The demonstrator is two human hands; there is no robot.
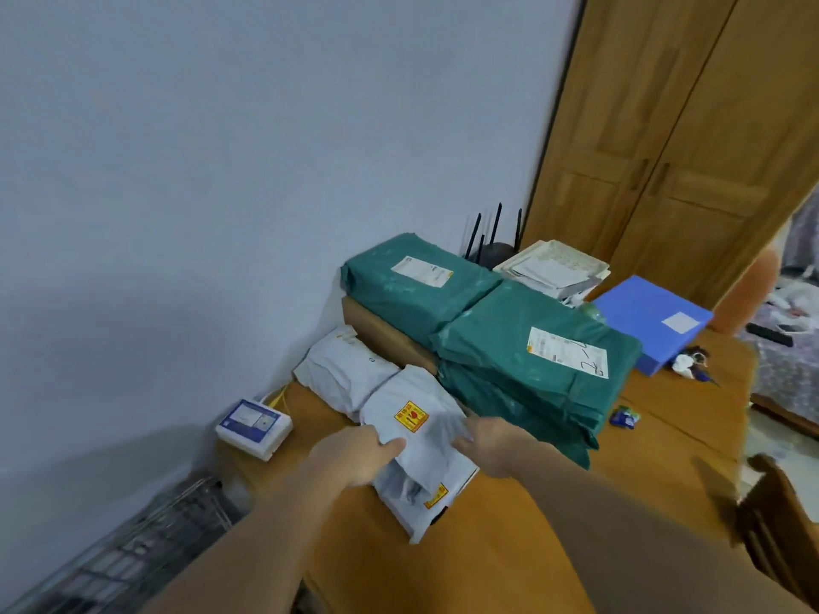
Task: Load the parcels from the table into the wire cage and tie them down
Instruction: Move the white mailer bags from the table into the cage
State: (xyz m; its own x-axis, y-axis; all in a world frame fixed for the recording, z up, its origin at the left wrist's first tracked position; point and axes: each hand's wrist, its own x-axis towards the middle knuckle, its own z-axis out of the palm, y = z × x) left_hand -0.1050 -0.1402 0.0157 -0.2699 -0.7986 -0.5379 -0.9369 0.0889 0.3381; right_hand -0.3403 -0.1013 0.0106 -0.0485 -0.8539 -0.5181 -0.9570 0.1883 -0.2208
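Observation:
A grey-white soft parcel (421,429) with a yellow and red sticker lies on the wooden table (509,547). My left hand (356,452) grips its left edge, thumb on top. My right hand (492,443) holds its right edge. Under it lies another white parcel (421,502); a third white parcel (343,370) sits behind. Two green parcels (421,285) (540,361) rest on a brown box (385,339) and on further green parcels. The wire cage (146,538) stands on the floor at lower left, partly blurred.
A small white and blue box (255,427) sits at the table's left corner. A blue folder (656,321), a paper stack (554,268) and a black router (492,241) lie behind the parcels. A wooden wardrobe (687,148) stands to the right, a wooden chair (780,525) at the near right.

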